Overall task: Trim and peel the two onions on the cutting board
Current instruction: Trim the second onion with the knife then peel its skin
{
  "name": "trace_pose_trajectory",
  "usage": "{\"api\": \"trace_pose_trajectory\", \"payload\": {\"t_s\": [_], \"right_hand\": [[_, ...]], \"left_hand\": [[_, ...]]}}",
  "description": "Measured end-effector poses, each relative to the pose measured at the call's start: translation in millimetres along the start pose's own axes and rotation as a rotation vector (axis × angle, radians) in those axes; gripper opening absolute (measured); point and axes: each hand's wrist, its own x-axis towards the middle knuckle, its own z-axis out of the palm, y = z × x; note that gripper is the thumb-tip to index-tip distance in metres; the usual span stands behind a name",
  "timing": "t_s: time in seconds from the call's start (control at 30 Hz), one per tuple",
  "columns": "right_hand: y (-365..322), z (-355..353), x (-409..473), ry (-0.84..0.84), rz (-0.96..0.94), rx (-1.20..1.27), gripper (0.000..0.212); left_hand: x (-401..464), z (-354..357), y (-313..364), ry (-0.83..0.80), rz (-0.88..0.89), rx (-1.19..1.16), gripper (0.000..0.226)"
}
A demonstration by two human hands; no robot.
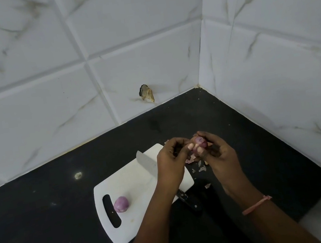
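Fingers [190, 147] of both hands pinching one onion [199, 142] above bench [45, 219]; second onion [121, 204], knife [146, 162] on cutting board [131, 185]

Worktop [68, 206]: black stone look, matt, faint speckle. Wall tiles [36, 110]: white marble-pattern ceramic, slight sheen, chipped hole [146, 93] with rough broken edge. Cutting board [132, 189]: white plastic, smooth, matt. Knife blade [146, 162]: grey metal, dull; knife handle [188, 199]: black, riveted, slight gloss. Peeled onion [121, 204]: purple, smooth, soft sheen. Held onion [199, 142]: pinkish, papery skin part on. Peel scraps [200, 168]: thin, dry, papery. Wristband [257, 204]: pink thread or cloth.
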Motion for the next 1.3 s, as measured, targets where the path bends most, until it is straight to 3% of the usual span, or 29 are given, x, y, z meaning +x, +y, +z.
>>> {"api": "trace_pose_trajectory", "payload": {"t_s": [0.1, 0.3, 0.57, 0.7, 0.93, 1.07, 1.17, 1.3], "right_hand": [[4, 2, -1, 0.011, 0.016, 0.031, 0.040], [-2, 1, 1, -0.047, 0.216, 0.368, 0.036], [-3, 7, -5, -0.027, 0.011, 0.150, 0.042], [-5, 7, -7, -0.032, 0.004, 0.131, 0.042], [-4, 12, -17, -0.015, -0.030, 0.113, 0.042], [-3, 18, -20, -0.002, -0.050, -0.009, 0.046], [-7, 16, -19, -0.033, -0.081, -0.017, 0.043], [-10, 11, -18, -0.020, 0.043, 0.079, 0.040]], "left_hand": [[-1, -1, -2, -0.036, -0.021, 0.018, 0.020], [-2, -8, -4, -0.052, 0.027, 0.068, 0.019], [-5, -4, 3, -0.016, -0.031, -0.057, 0.004], [-8, 2, 7, 0.012, -0.134, -0.168, 0.016], [-15, 19, 8, 0.102, -0.169, 0.005, 0.021], [-13, 15, 6, 0.144, -0.159, 0.011, 0.040], [-14, 17, 2, 0.170, -0.174, -0.004, 0.025], [-15, 21, 2, 0.212, -0.158, -0.061, 0.016]]}}
